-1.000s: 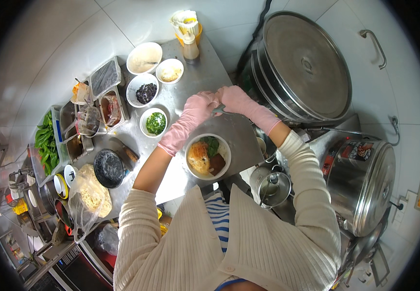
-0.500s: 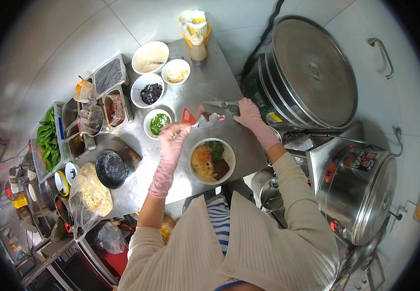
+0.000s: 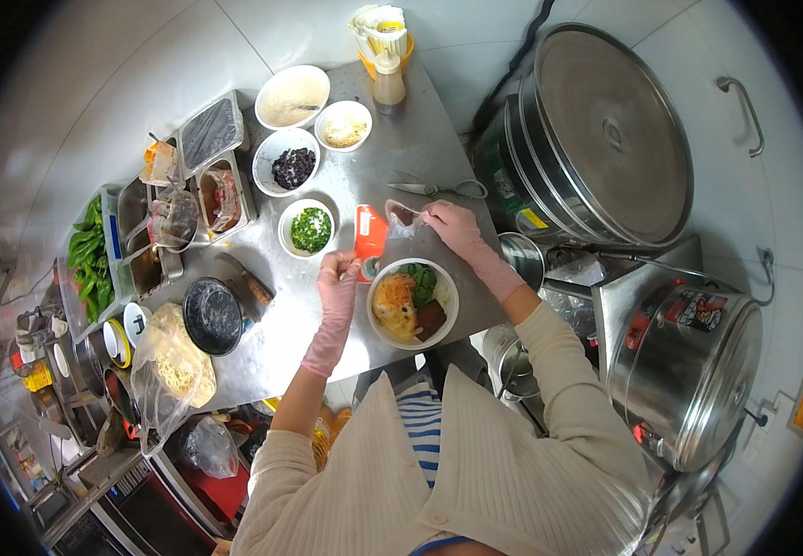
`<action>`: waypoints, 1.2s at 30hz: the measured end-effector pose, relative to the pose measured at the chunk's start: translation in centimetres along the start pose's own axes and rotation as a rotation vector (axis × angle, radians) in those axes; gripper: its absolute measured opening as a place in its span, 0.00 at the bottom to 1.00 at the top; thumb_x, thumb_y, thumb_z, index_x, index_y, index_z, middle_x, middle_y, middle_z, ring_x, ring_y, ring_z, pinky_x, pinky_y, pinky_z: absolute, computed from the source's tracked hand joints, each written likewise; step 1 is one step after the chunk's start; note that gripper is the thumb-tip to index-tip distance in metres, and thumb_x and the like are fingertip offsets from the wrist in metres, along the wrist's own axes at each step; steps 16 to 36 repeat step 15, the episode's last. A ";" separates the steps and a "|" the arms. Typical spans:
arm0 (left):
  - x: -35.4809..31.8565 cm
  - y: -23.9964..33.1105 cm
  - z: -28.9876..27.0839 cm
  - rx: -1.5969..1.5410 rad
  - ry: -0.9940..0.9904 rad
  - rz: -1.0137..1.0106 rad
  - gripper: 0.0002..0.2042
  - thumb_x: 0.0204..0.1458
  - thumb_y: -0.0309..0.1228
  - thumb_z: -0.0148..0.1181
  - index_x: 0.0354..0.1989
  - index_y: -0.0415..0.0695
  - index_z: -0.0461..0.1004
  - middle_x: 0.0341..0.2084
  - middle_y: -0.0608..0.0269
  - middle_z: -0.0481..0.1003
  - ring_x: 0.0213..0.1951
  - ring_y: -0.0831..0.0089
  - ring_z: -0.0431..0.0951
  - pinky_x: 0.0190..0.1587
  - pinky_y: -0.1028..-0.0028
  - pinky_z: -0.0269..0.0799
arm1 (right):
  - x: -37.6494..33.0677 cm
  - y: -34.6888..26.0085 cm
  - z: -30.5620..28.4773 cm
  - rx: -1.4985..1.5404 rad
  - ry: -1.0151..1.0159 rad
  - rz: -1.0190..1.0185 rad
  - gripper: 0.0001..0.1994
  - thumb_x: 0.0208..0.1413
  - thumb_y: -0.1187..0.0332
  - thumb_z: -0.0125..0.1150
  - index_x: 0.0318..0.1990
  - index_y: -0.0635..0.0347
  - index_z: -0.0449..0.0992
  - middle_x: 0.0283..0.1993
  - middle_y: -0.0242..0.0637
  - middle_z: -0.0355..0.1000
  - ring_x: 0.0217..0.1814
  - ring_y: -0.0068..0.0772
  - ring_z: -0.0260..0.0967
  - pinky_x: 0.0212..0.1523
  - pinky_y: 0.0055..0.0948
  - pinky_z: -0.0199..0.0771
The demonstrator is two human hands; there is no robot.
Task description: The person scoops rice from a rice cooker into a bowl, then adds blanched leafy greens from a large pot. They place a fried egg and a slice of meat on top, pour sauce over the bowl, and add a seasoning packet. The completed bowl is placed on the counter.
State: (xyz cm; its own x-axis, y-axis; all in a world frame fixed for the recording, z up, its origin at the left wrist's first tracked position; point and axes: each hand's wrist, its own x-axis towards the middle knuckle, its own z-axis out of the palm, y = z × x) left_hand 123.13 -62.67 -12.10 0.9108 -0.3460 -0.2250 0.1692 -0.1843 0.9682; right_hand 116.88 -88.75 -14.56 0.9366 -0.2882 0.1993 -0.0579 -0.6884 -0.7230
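Note:
In my left hand [image 3: 338,283], gloved in pink, an orange-red packet [image 3: 370,230] is pinched near its lower edge, above the steel table. My right hand [image 3: 452,225], also gloved, has its fingertips closed on the edge of a clear plastic bag [image 3: 402,221] with something dark inside. Whether packet and bag are joined I cannot tell. Scissors [image 3: 434,189] lie just beyond my right hand. Close in front of me stands a white bowl [image 3: 371,313] holding an orange-brown fried piece [image 3: 396,304], green leaves [image 3: 420,283], a brown piece [image 3: 431,320] and some white food.
Bowls of chopped green onion [image 3: 311,229], dark bits [image 3: 293,169] and pale food line the left. A squeeze bottle [image 3: 388,90] stands at the back. Steel trays [image 3: 220,196], a black bowl [image 3: 213,318] and a knife [image 3: 255,289] are further left. Large steel pots [image 3: 611,135] flank the right.
My right hand has left the scissors and moved nearer, onto the clear bag's edge. The packet, in my left hand, now shows more of its orange-red face.

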 end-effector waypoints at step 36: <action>8.1 -4.2 3.4 0.572 -0.283 0.302 0.10 0.48 0.27 0.63 0.38 0.39 0.74 0.32 0.53 0.77 0.32 0.61 0.77 0.36 0.67 0.71 | -1.2 0.6 1.1 -0.054 0.042 0.020 0.05 0.52 0.68 0.60 0.33 0.58 0.74 0.39 0.33 0.75 0.39 0.39 0.74 0.38 0.33 0.73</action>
